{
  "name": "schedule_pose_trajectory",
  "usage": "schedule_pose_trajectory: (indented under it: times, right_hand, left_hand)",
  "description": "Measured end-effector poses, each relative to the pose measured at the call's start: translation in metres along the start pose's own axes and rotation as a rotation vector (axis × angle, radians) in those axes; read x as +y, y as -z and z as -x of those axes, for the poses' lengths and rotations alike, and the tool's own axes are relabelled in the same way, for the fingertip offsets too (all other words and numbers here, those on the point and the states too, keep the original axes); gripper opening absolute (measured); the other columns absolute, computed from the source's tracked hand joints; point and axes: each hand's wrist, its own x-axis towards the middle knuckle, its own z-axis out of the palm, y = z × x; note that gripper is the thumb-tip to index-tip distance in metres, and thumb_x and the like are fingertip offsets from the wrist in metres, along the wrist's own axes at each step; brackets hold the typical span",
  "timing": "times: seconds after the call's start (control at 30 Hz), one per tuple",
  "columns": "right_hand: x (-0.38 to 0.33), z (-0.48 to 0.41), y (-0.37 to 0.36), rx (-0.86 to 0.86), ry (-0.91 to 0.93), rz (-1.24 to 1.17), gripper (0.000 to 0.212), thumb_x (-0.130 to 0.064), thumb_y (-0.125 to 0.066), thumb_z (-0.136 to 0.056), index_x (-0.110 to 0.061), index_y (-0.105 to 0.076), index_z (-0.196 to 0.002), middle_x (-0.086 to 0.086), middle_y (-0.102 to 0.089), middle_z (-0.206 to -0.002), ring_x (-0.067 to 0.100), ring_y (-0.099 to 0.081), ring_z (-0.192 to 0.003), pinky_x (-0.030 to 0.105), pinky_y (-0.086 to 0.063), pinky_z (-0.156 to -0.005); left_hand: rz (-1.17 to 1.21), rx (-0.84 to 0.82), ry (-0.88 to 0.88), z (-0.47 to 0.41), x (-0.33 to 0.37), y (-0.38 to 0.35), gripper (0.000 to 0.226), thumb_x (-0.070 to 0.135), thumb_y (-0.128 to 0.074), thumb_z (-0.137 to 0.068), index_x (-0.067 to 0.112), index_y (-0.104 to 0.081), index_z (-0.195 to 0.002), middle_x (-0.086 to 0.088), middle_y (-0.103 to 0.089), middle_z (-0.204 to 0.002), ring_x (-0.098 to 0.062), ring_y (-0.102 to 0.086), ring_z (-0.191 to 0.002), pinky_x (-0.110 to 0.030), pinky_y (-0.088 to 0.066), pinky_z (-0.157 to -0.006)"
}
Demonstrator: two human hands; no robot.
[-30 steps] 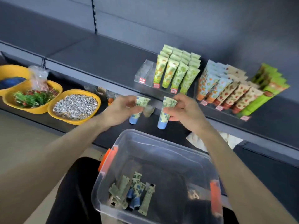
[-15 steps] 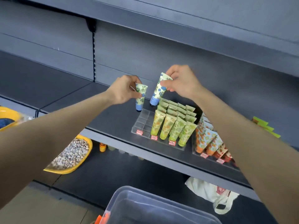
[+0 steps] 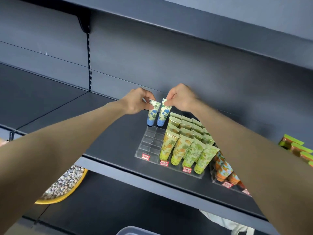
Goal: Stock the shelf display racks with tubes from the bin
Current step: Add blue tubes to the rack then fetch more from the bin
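Mid-frame, my left hand [image 3: 135, 102] and right hand [image 3: 181, 99] pinch the tubes [image 3: 163, 114] by their stiff crimps; they seem light, squashy.

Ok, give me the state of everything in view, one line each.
left hand: pinching left tube, held cap down
right hand: pinching right tube, held cap down
clear rack: two left columns empty
green tubes: standing cap down in rack
bin: only rim visible
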Motion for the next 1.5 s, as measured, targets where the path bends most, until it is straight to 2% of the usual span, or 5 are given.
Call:
schedule_pose_trajectory:
  times: [0.1, 0.4, 0.6, 1.23, 1.5]
  right_hand:
    - [0.003, -0.003, -0.005, -0.02, -0.004, 0.029, 0.004, -0.022, -0.075, -0.079, -0.02, -0.071, -0.079, 0.008, -0.07, -0.1, 0.023, -0.062, -0.098, 0.037, -0.05, -0.092]
    - [0.006, -0.008, -0.019, -0.073, -0.011, 0.168, 0.018, -0.028, -0.072, -0.081, -0.02, -0.075, -0.097, 0.003, -0.07, -0.106, 0.023, -0.055, -0.109, 0.033, -0.042, -0.098]
    - [0.01, -0.012, -0.024, -0.111, -0.034, 0.229, 0.009, -0.033, -0.072, -0.079, -0.028, -0.072, -0.087, 0.004, -0.069, -0.105, 0.026, -0.052, -0.112, 0.031, -0.036, -0.089]
    - [0.006, -0.009, -0.021, -0.119, -0.03, 0.238, 0.023, -0.031, -0.067, -0.085, -0.016, -0.072, -0.102, 0.008, -0.067, -0.106, 0.026, -0.051, -0.111, 0.031, -0.035, -0.088]
    - [0.008, -0.007, -0.012, -0.111, -0.04, 0.19, 0.018, -0.024, -0.068, -0.083, -0.018, -0.073, -0.099, 0.006, -0.068, -0.107, 0.026, -0.055, -0.109, 0.032, -0.042, -0.096]
  left_hand:
    - [-0.027, -0.036, -0.006, -0.006, -0.002, -0.005, 0.015, 0.017, -0.065, -0.086, 0.016, -0.067, -0.1, -0.003, -0.06, -0.092, -0.018, -0.056, -0.086, -0.026, -0.042, -0.081]
    - [-0.072, -0.13, -0.006, -0.014, -0.011, -0.012, 0.012, 0.019, -0.062, -0.087, 0.019, -0.068, -0.098, -0.004, -0.061, -0.087, -0.017, -0.052, -0.084, -0.025, -0.039, -0.083]
    - [-0.066, -0.199, 0.005, -0.017, -0.018, -0.015, 0.008, 0.019, -0.061, -0.088, 0.023, -0.066, -0.094, -0.004, -0.063, -0.087, -0.016, -0.054, -0.082, -0.027, -0.043, -0.084]
    - [-0.072, -0.199, 0.027, -0.016, -0.012, -0.012, 0.02, 0.016, -0.048, -0.096, 0.015, -0.064, -0.107, -0.005, -0.061, -0.09, -0.015, -0.055, -0.088, -0.029, -0.043, -0.09]
    - [-0.107, -0.187, 0.074, -0.013, -0.006, -0.009, 0.023, 0.023, -0.051, -0.094, 0.018, -0.058, -0.116, -0.007, -0.062, -0.113, -0.022, -0.056, -0.107, -0.036, -0.042, -0.1]
